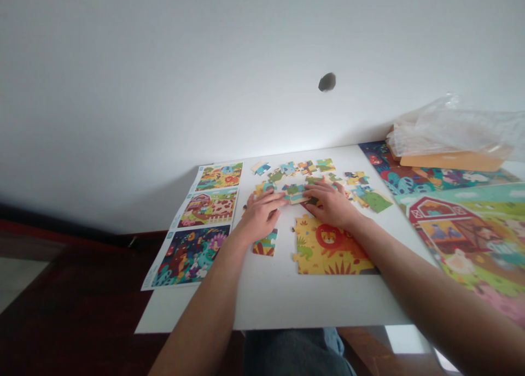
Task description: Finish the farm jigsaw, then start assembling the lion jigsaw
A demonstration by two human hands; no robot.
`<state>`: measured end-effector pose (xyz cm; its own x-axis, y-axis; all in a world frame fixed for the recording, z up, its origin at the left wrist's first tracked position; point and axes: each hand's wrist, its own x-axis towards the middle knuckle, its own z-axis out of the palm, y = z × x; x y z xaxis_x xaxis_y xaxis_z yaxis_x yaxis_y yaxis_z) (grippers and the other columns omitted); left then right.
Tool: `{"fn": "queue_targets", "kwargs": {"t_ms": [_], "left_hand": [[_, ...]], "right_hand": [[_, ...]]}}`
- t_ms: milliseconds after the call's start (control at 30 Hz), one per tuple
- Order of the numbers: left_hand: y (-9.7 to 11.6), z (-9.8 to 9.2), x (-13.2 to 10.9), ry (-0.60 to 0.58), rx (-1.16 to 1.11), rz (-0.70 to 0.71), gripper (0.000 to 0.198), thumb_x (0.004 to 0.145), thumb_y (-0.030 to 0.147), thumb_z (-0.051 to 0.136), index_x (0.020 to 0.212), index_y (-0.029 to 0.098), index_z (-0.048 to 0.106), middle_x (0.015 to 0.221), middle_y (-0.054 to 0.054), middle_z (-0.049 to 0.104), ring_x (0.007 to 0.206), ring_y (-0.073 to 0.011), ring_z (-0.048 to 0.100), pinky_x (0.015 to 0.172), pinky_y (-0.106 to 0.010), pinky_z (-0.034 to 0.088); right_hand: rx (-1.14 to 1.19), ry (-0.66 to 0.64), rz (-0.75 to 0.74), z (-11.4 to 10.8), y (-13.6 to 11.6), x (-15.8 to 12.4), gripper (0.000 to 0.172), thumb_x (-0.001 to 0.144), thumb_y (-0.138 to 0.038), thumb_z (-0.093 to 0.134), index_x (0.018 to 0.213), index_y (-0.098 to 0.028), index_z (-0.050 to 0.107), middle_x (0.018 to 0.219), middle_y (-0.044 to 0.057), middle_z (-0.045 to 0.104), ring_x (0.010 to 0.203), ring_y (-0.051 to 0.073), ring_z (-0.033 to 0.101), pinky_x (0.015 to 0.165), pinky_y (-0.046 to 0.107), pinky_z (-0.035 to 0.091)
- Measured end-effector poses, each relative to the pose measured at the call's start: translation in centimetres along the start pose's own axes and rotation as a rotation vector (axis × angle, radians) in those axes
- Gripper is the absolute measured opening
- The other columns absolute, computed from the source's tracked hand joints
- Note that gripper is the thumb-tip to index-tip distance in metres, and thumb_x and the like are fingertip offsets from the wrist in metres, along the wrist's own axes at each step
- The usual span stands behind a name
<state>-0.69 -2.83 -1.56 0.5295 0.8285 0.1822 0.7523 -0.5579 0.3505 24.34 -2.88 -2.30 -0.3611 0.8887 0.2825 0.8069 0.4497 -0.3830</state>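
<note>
From the head camera, the left hand (262, 215) and right hand (330, 204) meet near the middle of a white table (192, 313), over a small cluster of thin die-cut cardboard jigsaw pieces (295, 193). The left fingers (279, 197) lie close together and reach flat toward the cluster's left side. The right fingers (315, 191) are slightly spread and drape over its right side. The pieces sit between the two sets of fingertips, but whether they grip or merely rest there, I cannot tell.

More loose pieces (289, 169), with knobbed and notched edges and matte printed faces, lie scattered just beyond the hands. A partly joined yellow lion puzzle (332, 247), with ragged interlocking edges, lies flat just below the right hand. A smaller joined section (266, 244) sits below the left hand, well apart from the lion puzzle.

Left of the hands lies a long glossy paper sheet (200, 223) printed with three colorful scenes. To the right, a large assembled farm puzzle (463, 234) with a red barn overlaps the table edge. Beyond it, crumpled clear plastic (451, 130) rests on a flat orange-tan board (451, 160).
</note>
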Motion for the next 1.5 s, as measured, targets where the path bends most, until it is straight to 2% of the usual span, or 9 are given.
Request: {"fn": "queue_targets", "kwargs": {"t_ms": [233,433,667,900,1000,1100,1267,1400,1500], "left_hand": [[0.0,0.1,-0.1,0.041,0.014,-0.05,0.039,0.091,0.018,0.05,0.124,0.034,0.064,0.141,-0.001,0.056,0.138,-0.0284,0.042,0.116,-0.065,0.02],[0.9,-0.3,0.4,0.102,0.052,-0.054,0.034,0.091,0.023,0.053,0.121,0.031,0.067,0.139,-0.003,0.057,0.136,-0.029,0.043,0.116,-0.062,0.023],[4.3,0.2,4.0,0.008,0.088,0.118,0.026,0.093,0.029,0.055,0.113,0.031,0.07,0.141,0.0,0.056,0.144,-0.0354,0.029,0.115,-0.071,0.012],[2.9,1.2,4.1,-0.016,0.067,0.104,0.03,0.094,0.033,0.055,0.122,0.033,0.066,0.138,-0.001,0.059,0.142,-0.0356,0.033,0.115,-0.072,0.009],[2.1,1.0,3.3,-0.011,0.066,0.088,0.03,0.094,0.033,0.055,0.123,0.033,0.065,0.139,0.0,0.058,0.142,-0.0363,0.033,0.114,-0.073,0.011],[1.9,0.8,3.0,-0.013,0.061,0.094,0.032,0.094,0.031,0.055,0.125,0.031,0.065,0.14,-0.001,0.057,0.142,-0.0343,0.035,0.116,-0.068,0.014],[2.0,0.9,3.2,-0.035,0.065,0.095,0.034,0.094,0.033,0.055,0.127,0.03,0.063,0.142,-0.002,0.056,0.141,-0.0332,0.036,0.117,-0.067,0.016],[1.9,1.0,3.2,-0.036,0.055,0.082,0.034,0.094,0.033,0.055,0.127,0.031,0.063,0.143,-0.002,0.055,0.141,-0.0343,0.036,0.115,-0.07,0.018],[1.7,1.1,3.1,-0.017,0.049,0.09,0.033,0.094,0.032,0.055,0.125,0.032,0.064,0.142,-0.002,0.056,0.141,-0.0342,0.037,0.115,-0.07,0.019]], "right_hand": [[-0.003,0.053,0.112,-0.6,-0.1,0.0,0.051,0.086,-0.048,0.06,0.13,-0.024,0.055,0.135,0.012,0.061,0.128,0.032,0.051,0.11,0.063,0.023],[-0.083,0.194,0.419,-1.1,0.8,0.3,0.039,0.084,-0.033,0.057,0.121,-0.021,0.059,0.119,0.011,0.069,0.114,0.03,0.06,0.108,0.057,0.026],[-0.048,0.137,0.425,-0.7,1.6,0.4,0.041,0.083,-0.023,0.055,0.124,-0.025,0.059,0.129,0.007,0.064,0.123,0.027,0.055,0.108,0.054,0.025],[-0.122,0.369,0.582,-4.2,3.0,-0.3,0.042,0.077,-0.008,0.045,0.107,-0.025,0.07,0.11,0.005,0.072,0.103,0.025,0.063,0.093,0.042,0.035],[-0.207,0.261,0.709,-5.7,3.6,-0.9,0.038,0.077,-0.013,0.049,0.104,-0.025,0.072,0.099,0.007,0.072,0.097,0.027,0.063,0.092,0.045,0.034],[-0.313,0.075,0.802,-5.9,4.0,-1.5,0.034,0.08,-0.033,0.059,0.111,-0.023,0.071,0.11,0.016,0.067,0.107,0.036,0.058,0.091,0.051,0.035],[-0.35,0.002,0.872,-5.1,4.2,-1.5,0.064,0.077,-0.063,0.063,0.123,-0.019,0.065,0.128,0.023,0.054,0.118,0.042,0.05,0.092,0.055,0.037],[-0.26,0.039,0.884,-6.1,5.2,-1.5,0.046,0.087,-0.05,0.053,0.123,-0.023,0.065,0.119,0.018,0.063,0.113,0.037,0.057,0.091,0.051,0.041],[-0.287,0.054,0.896,-7.6,6.6,-2.5,0.042,0.085,-0.036,0.055,0.124,-0.022,0.064,0.112,0.015,0.068,0.109,0.033,0.062,0.087,0.043,0.045]]}}
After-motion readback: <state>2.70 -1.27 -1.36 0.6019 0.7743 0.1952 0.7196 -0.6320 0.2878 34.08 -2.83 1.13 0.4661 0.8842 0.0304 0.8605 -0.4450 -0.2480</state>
